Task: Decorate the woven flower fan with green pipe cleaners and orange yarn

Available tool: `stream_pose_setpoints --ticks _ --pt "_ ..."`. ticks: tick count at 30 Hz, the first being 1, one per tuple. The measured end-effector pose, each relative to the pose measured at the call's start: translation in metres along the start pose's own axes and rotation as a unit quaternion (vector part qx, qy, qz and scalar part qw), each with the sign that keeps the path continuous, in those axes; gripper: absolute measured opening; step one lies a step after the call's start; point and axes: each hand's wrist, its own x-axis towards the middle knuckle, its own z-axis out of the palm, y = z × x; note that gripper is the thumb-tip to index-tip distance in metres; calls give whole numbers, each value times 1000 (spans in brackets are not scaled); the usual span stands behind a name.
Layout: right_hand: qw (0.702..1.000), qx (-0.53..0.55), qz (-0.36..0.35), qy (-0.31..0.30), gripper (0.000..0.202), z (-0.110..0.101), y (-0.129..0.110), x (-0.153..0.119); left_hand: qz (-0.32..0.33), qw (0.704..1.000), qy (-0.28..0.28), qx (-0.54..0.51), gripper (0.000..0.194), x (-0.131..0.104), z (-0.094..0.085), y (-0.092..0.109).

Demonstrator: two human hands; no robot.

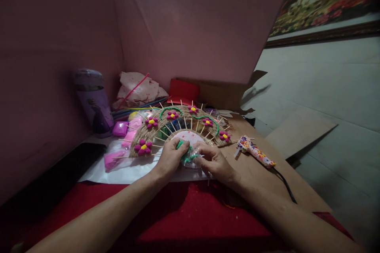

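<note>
My left hand [171,159] is closed around soft green clay [179,143], with thumb and fingers pressed together. Beside it, my right hand [216,163] pinches a clear plastic bag [195,160] that has more green clay inside. Both hands work in front of a half-round twine-woven piece [138,136] built on thin wooden sticks. Purple clay flowers [143,147] with yellow centres dot its band, and curved green clay strands [216,127] run between some of them. A dotted, pale fabric half-circle [187,137] forms its lower middle, partly covered by my hands.
A fabric-wrapped glue gun [255,151] with a black cord lies on the cardboard [297,178] at right. Pink clay packets [120,128] and a purple tumbler [94,104] stand at left, near a dark flat object [59,174]. Red cloth [178,217] covers the front.
</note>
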Motion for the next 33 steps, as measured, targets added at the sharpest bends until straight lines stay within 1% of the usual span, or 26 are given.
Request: stream_pose_setpoints --ticks 4,7,11,18,21,28,33 --pt "998 -52 -6 20 18 1 -1 -3 -3 1000 13 -1 37 2 -2 -1" --pt "997 -73 -14 19 17 2 -3 -3 -11 1000 24 -6 37 3 -3 -2" --pt "998 -62 -28 13 19 4 -5 -3 -22 999 24 -9 37 2 -3 -2" --pt "999 -48 -14 -7 14 4 -4 -2 -17 1000 22 12 35 2 -3 -3" --pt "998 -51 -20 -7 13 5 -5 -2 -18 999 20 19 36 2 -2 -3" --pt "995 -85 -47 24 18 6 -7 -6 -22 1000 19 -7 39 3 -3 0" --pt "996 -71 -51 -2 21 7 -6 -5 -17 999 20 -20 39 3 -5 -1"
